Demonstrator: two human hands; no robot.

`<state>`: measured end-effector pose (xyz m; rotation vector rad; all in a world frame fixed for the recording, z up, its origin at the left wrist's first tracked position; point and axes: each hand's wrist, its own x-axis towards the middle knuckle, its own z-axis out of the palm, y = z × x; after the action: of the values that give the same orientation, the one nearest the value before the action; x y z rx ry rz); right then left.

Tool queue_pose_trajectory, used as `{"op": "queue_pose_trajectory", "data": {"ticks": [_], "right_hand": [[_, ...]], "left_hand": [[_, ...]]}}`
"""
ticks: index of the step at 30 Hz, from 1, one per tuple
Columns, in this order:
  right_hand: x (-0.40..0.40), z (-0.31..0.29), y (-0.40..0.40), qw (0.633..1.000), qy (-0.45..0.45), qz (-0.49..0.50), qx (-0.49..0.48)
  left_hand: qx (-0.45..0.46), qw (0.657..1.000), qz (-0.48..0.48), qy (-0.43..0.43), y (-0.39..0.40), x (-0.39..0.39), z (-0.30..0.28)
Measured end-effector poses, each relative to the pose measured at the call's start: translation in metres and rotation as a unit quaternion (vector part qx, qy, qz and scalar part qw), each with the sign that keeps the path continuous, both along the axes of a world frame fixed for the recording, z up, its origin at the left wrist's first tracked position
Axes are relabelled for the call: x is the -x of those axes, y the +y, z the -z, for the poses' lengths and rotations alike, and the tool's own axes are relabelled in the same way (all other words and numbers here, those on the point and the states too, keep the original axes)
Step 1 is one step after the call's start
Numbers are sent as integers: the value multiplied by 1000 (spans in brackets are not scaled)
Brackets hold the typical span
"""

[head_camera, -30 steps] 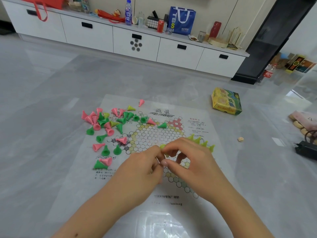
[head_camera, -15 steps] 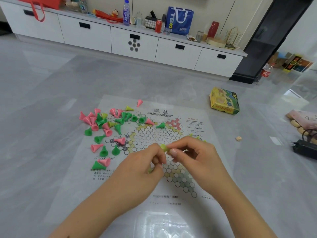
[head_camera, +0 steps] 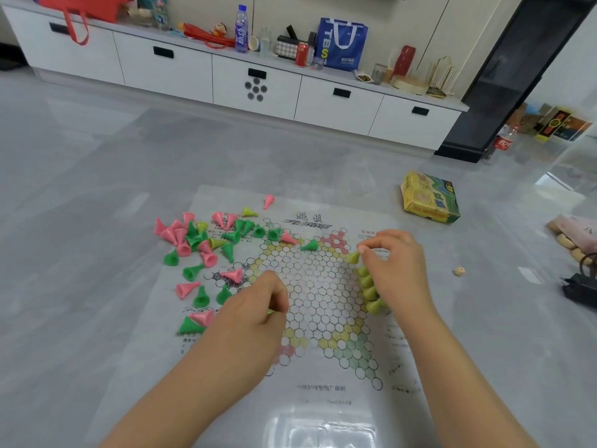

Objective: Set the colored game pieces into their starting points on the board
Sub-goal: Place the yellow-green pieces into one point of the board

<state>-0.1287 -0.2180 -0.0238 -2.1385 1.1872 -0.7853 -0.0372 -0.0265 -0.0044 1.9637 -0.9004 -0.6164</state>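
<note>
A paper checkers board [head_camera: 310,286] with a hexagon star lies on the grey floor. My right hand [head_camera: 394,270] pinches a yellow-green cone piece [head_camera: 353,257] at the board's right point. Below it, several yellow-green cones [head_camera: 368,291] stand in a row, partly hidden by that hand. My left hand [head_camera: 261,310] hovers over the board's left side, fingers curled round yellow-green pieces, of which only a tip [head_camera: 270,312] shows. Loose pink and green cones [head_camera: 200,247] lie scattered left of the board. A pink cone [head_camera: 287,238] and a green cone [head_camera: 310,245] lie on the board's upper part.
A yellow game box [head_camera: 429,202] lies on the floor to the right. A small beige die [head_camera: 458,271] sits right of the board. A black device [head_camera: 580,291] is at the far right edge. White cabinets [head_camera: 255,82] line the back wall.
My hands, together over the board's middle a second ago, have separated. The right hand carried a yellow-green cone to the right point; the left hand drew back to the left.
</note>
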Motion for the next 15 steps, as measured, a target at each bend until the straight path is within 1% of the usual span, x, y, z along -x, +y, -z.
{"op": "queue_pose_trajectory", "data": {"ticks": [4,11,15], "right_hand": [[-5,11,-3,999,14,33,-4],[-1,14,-6,997,57,32,34],[0,10,-5,991,107,43,59]], "left_hand": [[4,1000,-17,6,2,-5,2],[11,1000,-9,-7,6,-9,5],[4,1000,-5,-14,6,-9,6]]}}
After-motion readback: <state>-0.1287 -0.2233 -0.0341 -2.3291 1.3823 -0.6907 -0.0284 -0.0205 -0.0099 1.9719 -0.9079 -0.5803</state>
